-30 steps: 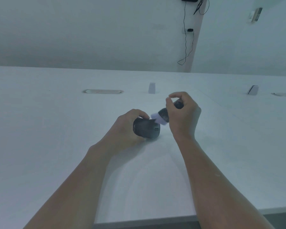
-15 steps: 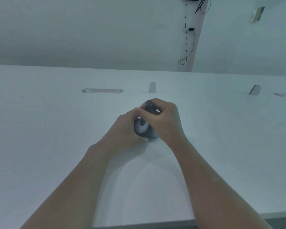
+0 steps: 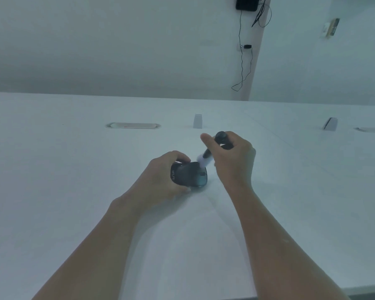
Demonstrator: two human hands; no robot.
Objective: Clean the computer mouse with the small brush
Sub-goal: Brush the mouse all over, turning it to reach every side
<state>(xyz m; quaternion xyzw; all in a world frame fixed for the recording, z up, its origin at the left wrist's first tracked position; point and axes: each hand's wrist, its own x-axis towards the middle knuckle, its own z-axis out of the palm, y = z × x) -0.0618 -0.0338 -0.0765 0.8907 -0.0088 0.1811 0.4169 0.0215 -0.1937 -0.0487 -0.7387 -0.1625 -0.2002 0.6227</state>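
Note:
A dark computer mouse [image 3: 189,174] is tilted on its side on the white table [image 3: 52,191], gripped from the left by my left hand [image 3: 160,178]. My right hand [image 3: 232,161] holds a small brush [image 3: 220,137] with a dark handle. Its white bristles [image 3: 204,160] point down and left and touch the mouse's upper right edge. The middle of the handle is hidden by my fingers.
A flat oval cable grommet [image 3: 133,125] lies at the back left. A small white block [image 3: 197,121] stands behind my hands, another [image 3: 330,123] at the far right. Cables [image 3: 243,68] hang on the wall behind. The table's front edge runs along the bottom right.
My right hand has drawn back to the right off the mouse, taking the brush from over the mouse's top to its upper right edge. The left hand keeps the mouse still.

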